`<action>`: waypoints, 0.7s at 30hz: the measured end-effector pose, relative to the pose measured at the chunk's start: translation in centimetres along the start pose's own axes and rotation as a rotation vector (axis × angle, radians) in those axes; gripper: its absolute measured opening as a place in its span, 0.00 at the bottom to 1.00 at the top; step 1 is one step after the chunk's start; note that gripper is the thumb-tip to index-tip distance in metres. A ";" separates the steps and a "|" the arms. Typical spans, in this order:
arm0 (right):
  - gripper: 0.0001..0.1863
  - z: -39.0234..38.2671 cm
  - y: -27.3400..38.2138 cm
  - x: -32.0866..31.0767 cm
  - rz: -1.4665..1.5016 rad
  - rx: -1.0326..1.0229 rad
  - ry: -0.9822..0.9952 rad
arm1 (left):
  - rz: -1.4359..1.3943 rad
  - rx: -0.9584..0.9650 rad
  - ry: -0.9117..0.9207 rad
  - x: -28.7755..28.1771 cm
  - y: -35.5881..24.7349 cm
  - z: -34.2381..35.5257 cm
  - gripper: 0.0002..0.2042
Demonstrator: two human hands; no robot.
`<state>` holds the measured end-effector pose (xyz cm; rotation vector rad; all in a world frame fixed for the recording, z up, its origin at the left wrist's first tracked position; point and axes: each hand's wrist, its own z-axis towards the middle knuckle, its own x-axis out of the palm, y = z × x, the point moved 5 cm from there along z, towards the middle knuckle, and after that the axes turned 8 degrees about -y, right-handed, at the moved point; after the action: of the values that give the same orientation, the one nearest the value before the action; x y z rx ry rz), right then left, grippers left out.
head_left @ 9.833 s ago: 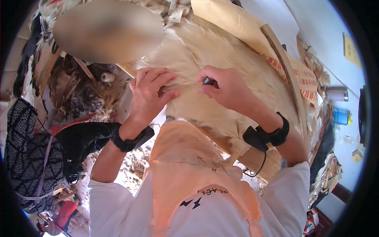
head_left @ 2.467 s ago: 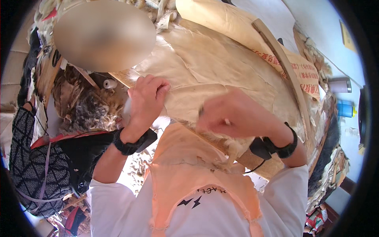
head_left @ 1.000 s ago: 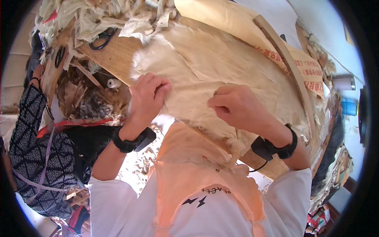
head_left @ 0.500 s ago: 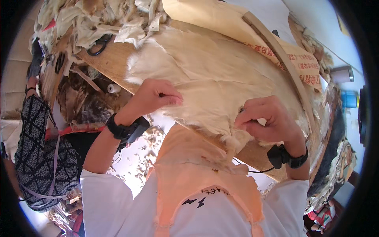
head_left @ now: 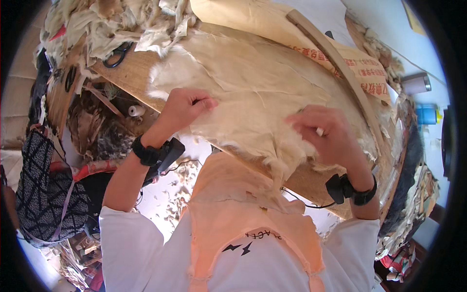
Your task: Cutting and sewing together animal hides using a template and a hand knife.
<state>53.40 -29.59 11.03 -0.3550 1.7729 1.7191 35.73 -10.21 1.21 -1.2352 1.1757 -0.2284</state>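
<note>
A large pale pelt (head_left: 243,85), skin side up with light fur along its edges, spreads over a wooden board in front of me. My left hand (head_left: 187,109) is closed, its fingertips pinching the pelt toward its near left side. Over the pelt's near right part is my right hand (head_left: 326,129), smeared by motion, thumb and fingers drawn together. Whatever it pinches is too small or blurred to make out. A narrow strip of the pelt (head_left: 278,170) hangs over the board's near edge toward my orange apron (head_left: 258,209).
A curved wooden strip (head_left: 340,65) lies over brown paper (head_left: 262,24) at the far right. Black-handled scissors (head_left: 116,56) and heaped fur scraps (head_left: 112,29) are at the far left, near a white thread spool (head_left: 136,111). Another person's patterned sleeve (head_left: 36,165) is at left.
My right hand has lifted slightly away from the pelt's near edge and blurred. My left hand keeps its pinch. The whole view has shifted a little, and the other person's arm has moved left.
</note>
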 end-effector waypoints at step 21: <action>0.12 -15.5 -4.3 -19.4 1.193 -0.239 -0.567 | -0.142 -0.070 -0.065 0.3 -0.5 -0.7 0.09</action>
<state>66.83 -49.56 18.49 1.2283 1.3595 2.4287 35.56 -11.01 1.49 -1.3793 1.0490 -0.2530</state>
